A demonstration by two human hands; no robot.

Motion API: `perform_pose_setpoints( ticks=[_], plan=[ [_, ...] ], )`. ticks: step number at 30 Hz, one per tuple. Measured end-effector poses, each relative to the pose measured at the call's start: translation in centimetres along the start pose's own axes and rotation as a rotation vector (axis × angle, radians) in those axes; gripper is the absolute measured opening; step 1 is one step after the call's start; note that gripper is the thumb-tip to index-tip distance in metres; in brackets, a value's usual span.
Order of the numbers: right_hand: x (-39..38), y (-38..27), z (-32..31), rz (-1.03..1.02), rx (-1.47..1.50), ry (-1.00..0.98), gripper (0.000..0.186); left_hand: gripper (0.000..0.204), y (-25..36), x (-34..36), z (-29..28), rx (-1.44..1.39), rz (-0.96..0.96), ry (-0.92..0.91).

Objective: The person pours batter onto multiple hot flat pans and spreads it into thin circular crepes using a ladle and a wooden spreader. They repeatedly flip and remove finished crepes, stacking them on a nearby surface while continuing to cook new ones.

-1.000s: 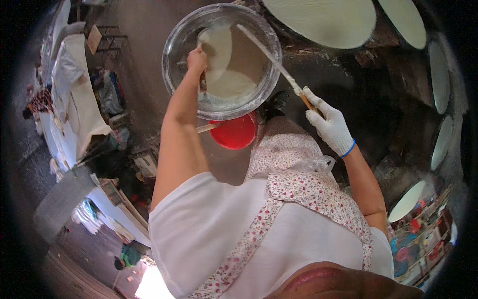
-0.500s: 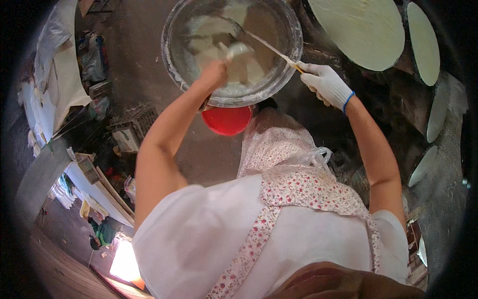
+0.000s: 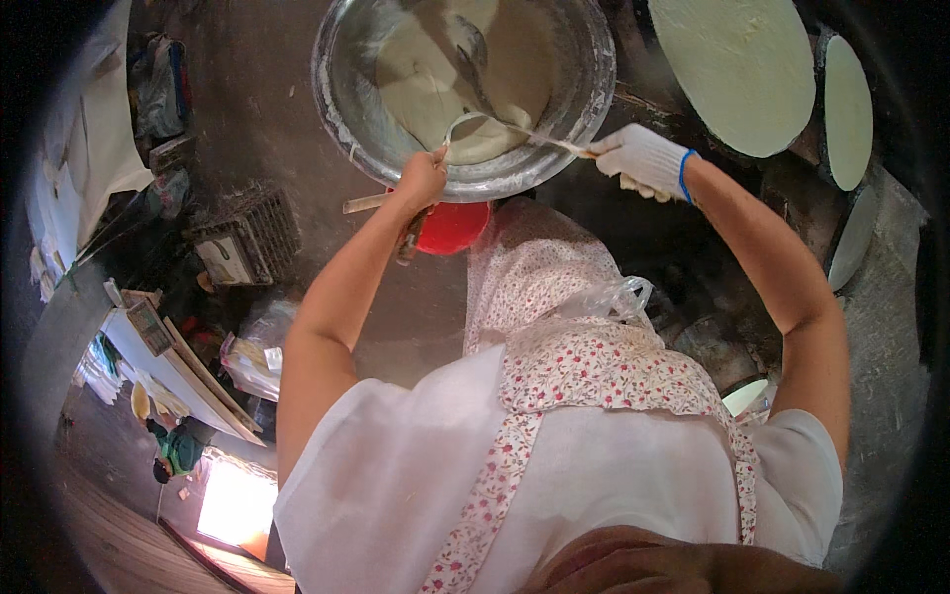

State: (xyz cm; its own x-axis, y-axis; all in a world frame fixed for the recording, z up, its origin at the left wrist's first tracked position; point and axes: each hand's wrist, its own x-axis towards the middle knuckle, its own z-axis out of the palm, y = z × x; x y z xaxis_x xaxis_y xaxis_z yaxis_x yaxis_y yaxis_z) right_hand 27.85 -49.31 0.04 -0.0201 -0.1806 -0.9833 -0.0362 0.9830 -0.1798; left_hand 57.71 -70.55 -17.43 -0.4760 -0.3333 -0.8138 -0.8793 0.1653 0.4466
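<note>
A large metal basin [image 3: 332, 109] at the top middle holds a pale, thick batter-like liquid [image 3: 421, 74]. At its near rim my bare left hand [image 3: 424, 180] is closed round the handle of a scoop with a pale curved rim [image 3: 465, 121]; the scoop's bowl is only partly visible. My right hand [image 3: 638, 163], in a white glove with a blue cuff, grips a long thin-handled utensil [image 3: 544, 138] at the basin's right rim. The utensil's shaft reaches over the basin and meets or crosses the scoop's rim; I cannot tell which. A dark, spoon-like shape [image 3: 469, 48] shows over the liquid.
Below the basin's near rim is a red container [image 3: 455, 228]. Large round pans with pale surfaces stand at right, one big [image 3: 737, 74] and one narrower [image 3: 847, 114]. A crate [image 3: 259, 236] lies at left. Another person [image 3: 178, 447] is far off at lower left.
My left hand has drawn back toward the near rim with the scoop. My right hand has shifted slightly left and down, and the utensil's shaft now lies flatter.
</note>
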Motion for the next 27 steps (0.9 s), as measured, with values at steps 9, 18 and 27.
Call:
perform_pose_setpoints(
  ticks=[9,18,27],
  plan=[
    [-1.3,3.2,7.7,0.041,0.563,-0.056,0.054,0.022,1.9,-1.0,4.5,-1.873,-0.568,-0.516],
    [-7.5,4.3,12.3,-0.17,0.706,0.113,0.054,0.041,7.4,-6.8,4.8,-2.353,-0.186,-0.938],
    [-15.6,9.6,18.4,-0.776,0.593,0.339,0.053,0.036,14.6,-20.0,1.7,-2.34,0.367,-1.027]
  ],
)
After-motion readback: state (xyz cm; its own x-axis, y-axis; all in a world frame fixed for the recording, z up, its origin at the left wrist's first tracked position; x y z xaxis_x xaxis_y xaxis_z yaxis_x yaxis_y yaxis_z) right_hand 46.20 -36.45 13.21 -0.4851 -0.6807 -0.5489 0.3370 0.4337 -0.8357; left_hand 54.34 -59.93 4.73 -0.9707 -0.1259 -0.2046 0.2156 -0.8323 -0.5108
